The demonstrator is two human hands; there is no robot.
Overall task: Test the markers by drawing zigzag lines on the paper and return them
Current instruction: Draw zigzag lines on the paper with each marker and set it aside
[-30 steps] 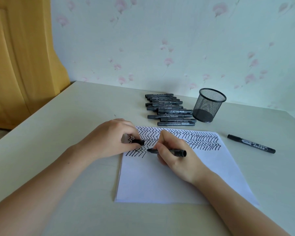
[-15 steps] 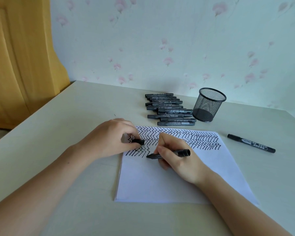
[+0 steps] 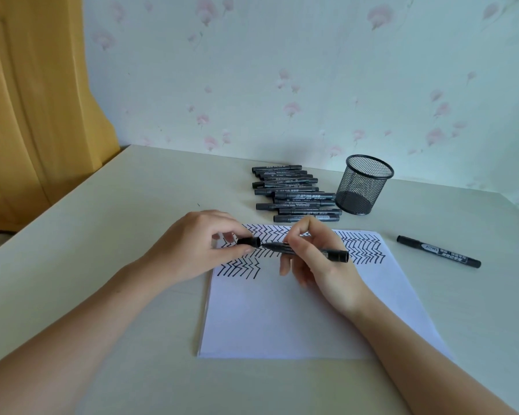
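Observation:
White paper point(image 3: 282, 319) lies on the table, with rows of black zigzag lines across its top part. My right hand point(image 3: 318, 259) grips a black marker point(image 3: 330, 253) level above the paper, tip pointing left. My left hand point(image 3: 198, 247) pinches the marker's black cap point(image 3: 249, 242), whose open end meets the marker's tip. A pile of several black markers point(image 3: 294, 194) lies behind the paper. One more black marker point(image 3: 438, 255) lies alone to the right of the paper.
A black mesh pen cup point(image 3: 364, 184) stands upright right of the marker pile, near the wall. The pale table point(image 3: 102, 235) ends at a wall behind and an orange wooden door point(image 3: 27, 100) stands to the left.
My right hand lifted the marker off the paper and turned it level, bringing its tip to the cap. My left hand rose slightly with the cap. A short new zigzag row shows at the left.

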